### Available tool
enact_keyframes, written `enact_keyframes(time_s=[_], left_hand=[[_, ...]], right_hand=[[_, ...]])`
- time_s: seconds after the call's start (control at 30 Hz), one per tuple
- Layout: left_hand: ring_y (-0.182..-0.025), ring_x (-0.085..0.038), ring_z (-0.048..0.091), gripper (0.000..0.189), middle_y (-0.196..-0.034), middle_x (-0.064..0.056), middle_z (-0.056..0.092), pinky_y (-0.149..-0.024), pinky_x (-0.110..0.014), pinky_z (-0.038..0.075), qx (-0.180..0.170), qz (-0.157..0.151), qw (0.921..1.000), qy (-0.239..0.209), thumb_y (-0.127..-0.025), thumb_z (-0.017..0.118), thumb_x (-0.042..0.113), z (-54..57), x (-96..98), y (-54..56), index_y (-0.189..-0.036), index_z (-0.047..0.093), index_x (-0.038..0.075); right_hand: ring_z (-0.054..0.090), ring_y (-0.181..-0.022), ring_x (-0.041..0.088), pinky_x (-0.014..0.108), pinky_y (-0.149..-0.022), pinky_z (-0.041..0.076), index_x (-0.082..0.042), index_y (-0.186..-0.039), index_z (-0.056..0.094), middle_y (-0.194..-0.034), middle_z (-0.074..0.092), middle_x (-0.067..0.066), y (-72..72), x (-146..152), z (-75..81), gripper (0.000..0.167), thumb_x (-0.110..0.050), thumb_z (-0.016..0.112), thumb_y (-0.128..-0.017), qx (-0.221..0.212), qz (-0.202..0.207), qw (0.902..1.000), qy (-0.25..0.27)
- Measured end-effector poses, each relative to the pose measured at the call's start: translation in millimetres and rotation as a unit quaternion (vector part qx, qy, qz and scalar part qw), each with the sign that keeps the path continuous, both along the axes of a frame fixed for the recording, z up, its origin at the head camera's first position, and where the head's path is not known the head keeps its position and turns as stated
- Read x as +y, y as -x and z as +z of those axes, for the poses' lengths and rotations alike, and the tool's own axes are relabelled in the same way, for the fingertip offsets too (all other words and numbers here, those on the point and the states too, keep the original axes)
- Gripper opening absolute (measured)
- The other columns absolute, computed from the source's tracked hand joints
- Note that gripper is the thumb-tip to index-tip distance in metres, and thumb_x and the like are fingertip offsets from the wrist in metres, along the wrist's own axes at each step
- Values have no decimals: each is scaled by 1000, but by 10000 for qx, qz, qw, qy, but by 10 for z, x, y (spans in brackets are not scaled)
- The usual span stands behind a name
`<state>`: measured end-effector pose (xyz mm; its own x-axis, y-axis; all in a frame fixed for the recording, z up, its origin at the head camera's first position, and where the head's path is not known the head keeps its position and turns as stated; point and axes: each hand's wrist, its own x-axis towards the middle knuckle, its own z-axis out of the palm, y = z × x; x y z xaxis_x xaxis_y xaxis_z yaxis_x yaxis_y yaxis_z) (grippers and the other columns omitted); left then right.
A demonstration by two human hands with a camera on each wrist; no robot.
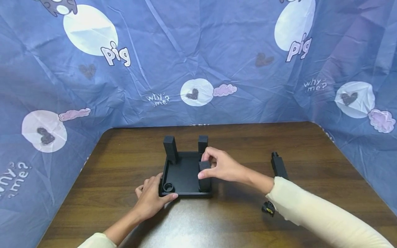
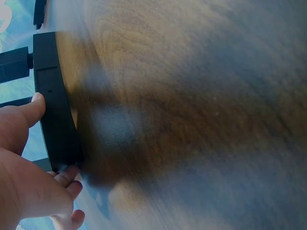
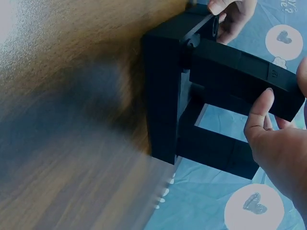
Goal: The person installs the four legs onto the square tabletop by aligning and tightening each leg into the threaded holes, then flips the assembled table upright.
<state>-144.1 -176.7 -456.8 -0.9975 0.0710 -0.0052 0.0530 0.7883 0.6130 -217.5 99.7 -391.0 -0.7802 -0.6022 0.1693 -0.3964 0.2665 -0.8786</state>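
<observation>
A square black tray-like base (image 1: 186, 174) with a raised rim lies on the table, block-shaped black legs standing at its corners. My right hand (image 1: 224, 165) pinches the near-right leg (image 3: 240, 69) between thumb and fingers near its top. In the right wrist view that leg's narrower end meets the base's corner, slightly tilted. At the near-left corner my left hand (image 1: 152, 198) holds the base, thumb along its front side and fingers at its left side. A round socket (image 1: 169, 187) shows in that corner. The far-left leg (image 1: 170, 150) and far-right leg (image 1: 203, 144) stand upright.
A loose black leg (image 1: 279, 165) with a narrower round end lies to the right, partly behind my right sleeve (image 1: 294, 199). A small black thing with a yellow mark (image 1: 268, 208) sits beside that sleeve. Blue printed cloth (image 1: 198, 62) hangs behind the table.
</observation>
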Motion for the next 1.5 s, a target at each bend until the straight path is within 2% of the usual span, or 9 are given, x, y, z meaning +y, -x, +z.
enact_keyframes(time_s=[0.23, 0.3, 0.4, 0.53, 0.63, 0.8, 0.97, 1.27, 1.5], left_hand=[[-119, -36, 46, 93, -129, -21, 59, -100, -66, 18, 10, -9, 10000, 9, -84, 86, 41, 6, 4, -4, -149, 43, -9], [-119, -36, 46, 93, -129, -21, 59, -100, -66, 17, 3, -13, 10000, 1, -84, 86, 41, 8, 4, -6, -150, 42, -9], [-119, -36, 46, 94, -130, -21, 59, -100, -66, 17, -7, -29, 10000, -25, -84, 86, 41, 11, 3, -7, -150, 42, -9], [-120, -36, 46, 94, -130, -21, 58, -99, -66, 17, -12, -43, 10000, -33, -84, 86, 41, 18, 0, -9, -150, 42, -9], [-119, -35, 45, 94, -130, -21, 58, -100, -66, 16, -41, -35, 10000, -50, -84, 86, 41, 24, -1, -10, -150, 41, -9], [-120, -35, 46, 93, -131, -21, 59, -100, -66, 17, -19, -7, 10000, -27, -84, 86, 41, 27, 5, -9, -150, 42, -8], [-120, -35, 47, 90, -130, -21, 59, -100, -65, 18, 29, 33, 10000, 30, -84, 87, 39, 18, 11, -12, -149, 44, -8], [-118, -35, 47, 91, -128, -21, 59, -100, -65, 18, -31, 21, 10000, -11, -85, 86, 38, 17, 7, -12, -149, 43, -8], [-118, -35, 46, 94, -127, -20, 60, -99, -65, 17, -43, -5, 10000, -27, -84, 86, 41, 23, 4, -7, -150, 42, -9]], right_hand=[[58, -112, 26, 34, -81, 47, -8, -137, 62, -124, 61, 7, 34, 81, 82, 49, -13, 80, -91, -44, 717, 9964, -449], [57, -110, 24, 34, -80, 46, -11, -143, 61, -129, 60, 8, 58, 118, 116, 52, -14, 78, -94, -141, 998, 9932, -575], [53, -96, 21, 31, -76, 45, -11, -142, 64, -130, 61, 10, 89, 153, 168, 49, -12, 76, -95, -244, 1382, 9878, -675], [53, -99, 21, 32, -80, 48, -5, -132, 70, -126, 64, 7, 107, 160, 207, 42, -4, 77, -91, -327, 1474, 9866, -614], [55, -102, 22, 33, -82, 49, -4, -121, 73, -116, 66, 3, 105, 124, 174, 36, -4, 82, -86, -208, 1150, 9918, -516], [52, -80, 20, 27, -70, 43, -7, -101, 66, -92, 59, 0, 72, 18, 53, 35, -10, 92, -78, 185, 371, 9985, -354], [47, -70, 20, 25, -64, 39, -10, -94, 56, -87, 53, 0, 19, -52, -16, 43, -15, 94, -75, 343, -10, 9990, -276], [51, -106, 24, 31, -77, 46, -2, -140, 60, -125, 57, 14, 86, 128, 50, 56, -9, 82, -89, -99, 1136, 9928, -365], [54, -104, 24, 33, -78, 46, -2, -127, 69, -120, 64, 4, 117, 177, 100, 39, -6, 80, -89, -222, 1376, 9897, -324]])
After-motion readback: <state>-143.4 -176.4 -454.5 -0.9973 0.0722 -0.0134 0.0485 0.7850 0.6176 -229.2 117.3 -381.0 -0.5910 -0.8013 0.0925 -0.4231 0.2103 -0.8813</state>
